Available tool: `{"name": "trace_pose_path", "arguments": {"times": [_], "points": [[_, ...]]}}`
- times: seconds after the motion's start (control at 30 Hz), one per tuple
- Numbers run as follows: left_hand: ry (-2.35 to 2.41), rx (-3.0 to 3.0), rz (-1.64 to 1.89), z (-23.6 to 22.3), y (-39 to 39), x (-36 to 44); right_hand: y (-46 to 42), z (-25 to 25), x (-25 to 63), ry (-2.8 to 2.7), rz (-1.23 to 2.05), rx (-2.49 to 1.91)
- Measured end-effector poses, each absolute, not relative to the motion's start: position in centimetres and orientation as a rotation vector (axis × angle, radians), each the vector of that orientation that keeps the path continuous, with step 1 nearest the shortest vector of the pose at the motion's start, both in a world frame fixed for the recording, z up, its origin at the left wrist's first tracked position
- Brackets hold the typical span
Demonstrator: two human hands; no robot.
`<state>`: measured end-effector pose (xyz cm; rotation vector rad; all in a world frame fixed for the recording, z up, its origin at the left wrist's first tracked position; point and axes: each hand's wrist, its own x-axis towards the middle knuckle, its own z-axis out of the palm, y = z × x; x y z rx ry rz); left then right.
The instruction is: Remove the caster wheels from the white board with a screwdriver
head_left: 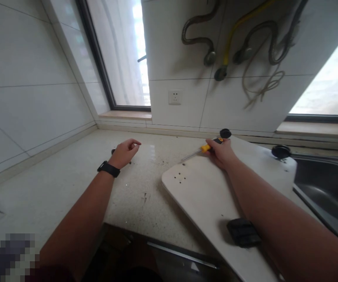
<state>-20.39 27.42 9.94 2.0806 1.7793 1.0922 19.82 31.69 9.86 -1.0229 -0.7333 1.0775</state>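
Note:
My right hand point(222, 152) is closed around the black and yellow handle of a screwdriver point(206, 148). The metal shaft points left, its tip close to the edge of a white board point(204, 188) with rounded corners. Several small screw holes dot the board's left corner. Black caster-like fittings stand on the board: one point(225, 133) just behind my right hand, another point(280, 151) at the far right, and a blocky one point(243, 232) beside my right forearm. My left hand point(124, 152) hovers over the counter with loosely bent fingers, apparently holding nothing. Beneath it a small dark object point(113, 151) is mostly hidden.
The pale countertop point(139, 196) carries dark specks and crumbs. To the right lies a dark sink point(324, 192) next to the board. On the tiled wall are a socket point(175, 97), hoses point(198, 40) and a yellow pipe point(230, 37). Windows flank the wall.

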Motion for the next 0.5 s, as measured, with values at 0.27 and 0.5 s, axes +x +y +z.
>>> {"name": "trace_pose_path", "arguments": {"times": [0.27,0.5], "points": [[0.943,2.632,0.795,14.1,17.4,-7.6,32.4,9.0,20.8,-0.788,1.075,-1.043],[0.372,2.756,0.583,12.3,11.2,-1.2,31.7,9.6,20.6,-0.768,1.050,-1.093]]}}
